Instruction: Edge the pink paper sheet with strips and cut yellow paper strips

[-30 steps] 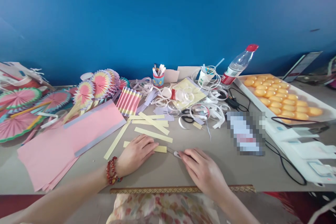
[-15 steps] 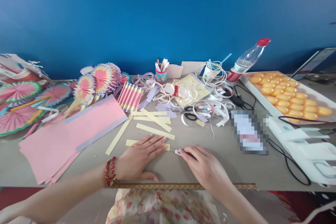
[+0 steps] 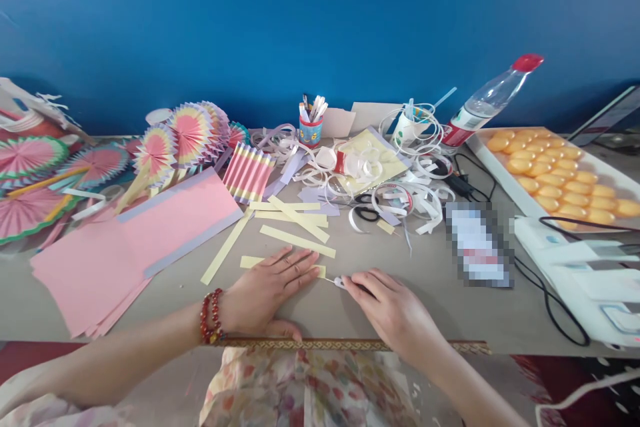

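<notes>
My left hand lies flat with fingers spread on a pale yellow paper strip near the table's front edge; a red bead bracelet is on its wrist. My right hand rests just to the right, fingers closed on a small white object that touches the strip's right end. More yellow strips lie just beyond the hands.
Pink paper sheets lie at left, with folded paper fans behind. Curled white strips and scissors crowd the middle back, by a pen cup. A bottle, tray of orange pieces and white device stand at right.
My left hand went from curled to flat and spread over the yellow strip. The view has tilted slightly; my right hand keeps its place beside the strip's end.
</notes>
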A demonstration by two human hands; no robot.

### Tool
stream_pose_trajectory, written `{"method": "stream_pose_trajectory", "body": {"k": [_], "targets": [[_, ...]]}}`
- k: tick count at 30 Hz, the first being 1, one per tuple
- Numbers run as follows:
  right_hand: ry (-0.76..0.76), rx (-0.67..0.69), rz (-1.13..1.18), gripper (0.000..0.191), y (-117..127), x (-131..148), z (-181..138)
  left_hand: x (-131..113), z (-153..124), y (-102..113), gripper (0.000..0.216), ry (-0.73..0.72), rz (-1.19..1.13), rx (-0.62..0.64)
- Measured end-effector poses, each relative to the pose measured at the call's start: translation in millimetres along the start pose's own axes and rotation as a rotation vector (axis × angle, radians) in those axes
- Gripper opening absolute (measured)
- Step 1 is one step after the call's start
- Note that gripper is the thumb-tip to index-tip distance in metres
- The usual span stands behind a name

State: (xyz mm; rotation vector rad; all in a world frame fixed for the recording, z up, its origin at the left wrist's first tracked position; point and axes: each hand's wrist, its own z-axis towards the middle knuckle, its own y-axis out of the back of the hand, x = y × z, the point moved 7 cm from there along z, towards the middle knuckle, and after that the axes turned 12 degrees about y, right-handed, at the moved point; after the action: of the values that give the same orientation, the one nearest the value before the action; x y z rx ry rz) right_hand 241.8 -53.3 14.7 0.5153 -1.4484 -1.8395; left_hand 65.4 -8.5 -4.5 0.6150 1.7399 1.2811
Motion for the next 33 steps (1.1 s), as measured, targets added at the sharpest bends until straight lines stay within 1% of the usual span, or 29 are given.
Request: {"method": "stream_pose_trajectory", "body": {"k": [5, 13, 19, 23, 26, 29, 33], "targets": [[-0.004, -0.012, -0.017, 0.031, -4, 4, 4, 0, 0, -3, 0.098, 0.004, 0.025, 0.043], [-0.014, -0.011, -0.004, 0.033, -5, 7, 4, 1, 0, -2, 0.096, -0.007, -0.006, 0.006], [-0.017, -0.013, -0.029, 0.03, -13, 17, 13, 1, 0, -2, 0.094, -0.007, -0.023, -0.013], [-0.041, -0.004, -0.037, 0.027, -14, 19, 18, 0, 0, 2, 0.096, -0.011, -0.024, -0.001], [-0.046, 0.009, -0.009, 0.024, -13, 19, 19, 3, -4, 11, 0.099, 0.001, -0.018, 0.014], [-0.047, 0.013, 0.001, 0.026, -12, 19, 19, 11, -12, 19, 0.093, 0.031, 0.012, 0.008], [-0.052, -0.015, -0.007, 0.031, -11, 19, 19, 19, -22, 13, 0.091, 0.013, 0.035, 0.032]]}}
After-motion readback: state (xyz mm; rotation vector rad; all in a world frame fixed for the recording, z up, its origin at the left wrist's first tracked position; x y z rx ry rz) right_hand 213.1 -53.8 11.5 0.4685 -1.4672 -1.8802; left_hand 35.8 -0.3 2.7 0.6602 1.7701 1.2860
